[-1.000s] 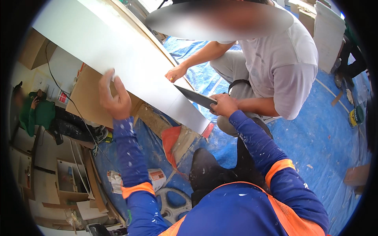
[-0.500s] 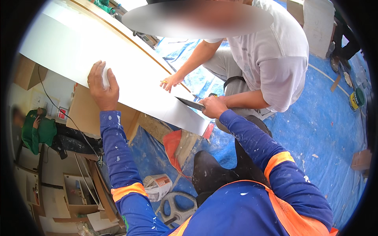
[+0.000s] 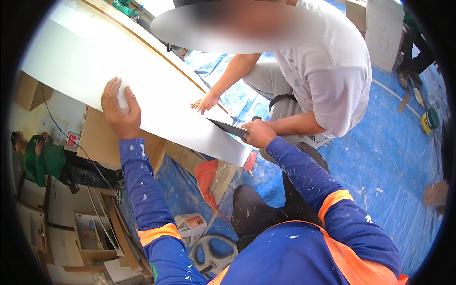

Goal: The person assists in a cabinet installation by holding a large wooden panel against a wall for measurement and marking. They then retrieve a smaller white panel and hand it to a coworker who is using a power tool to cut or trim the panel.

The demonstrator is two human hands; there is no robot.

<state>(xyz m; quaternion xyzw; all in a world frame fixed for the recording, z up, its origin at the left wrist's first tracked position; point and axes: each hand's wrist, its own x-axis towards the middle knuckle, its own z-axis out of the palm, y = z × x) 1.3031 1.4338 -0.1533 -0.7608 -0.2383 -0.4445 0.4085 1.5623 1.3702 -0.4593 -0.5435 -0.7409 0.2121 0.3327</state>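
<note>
A long white board [image 3: 156,111] slants from the upper left down to the middle. My left hand [image 3: 121,109] is at its near edge, fingers raised and thumb apart, seemingly against the white surface. My right hand [image 3: 259,133] is closed round a dark flat-bladed tool [image 3: 228,127], whose handle is hidden. Its blade lies across the board near the lower end. Opposite me, a crouching person in a white shirt [image 3: 332,71] reaches one hand [image 3: 207,102] to the far edge, with a yellow pencil [image 3: 195,105] in the fingers. That person's other hand is hidden behind mine.
A blue sheet [image 3: 380,175] covers the floor. Below the board are a cardboard box [image 3: 102,135] and red cloth [image 3: 205,175]. A white bag [image 3: 190,227] and a grey wheel-shaped part [image 3: 216,254] lie near my legs. A person in green [image 3: 50,156] is at left, a bucket [image 3: 429,121] at right.
The dark blade and my right hand have shifted slightly, with the blade's tip now further left on the board. My left hand appears a little lower and further left.
</note>
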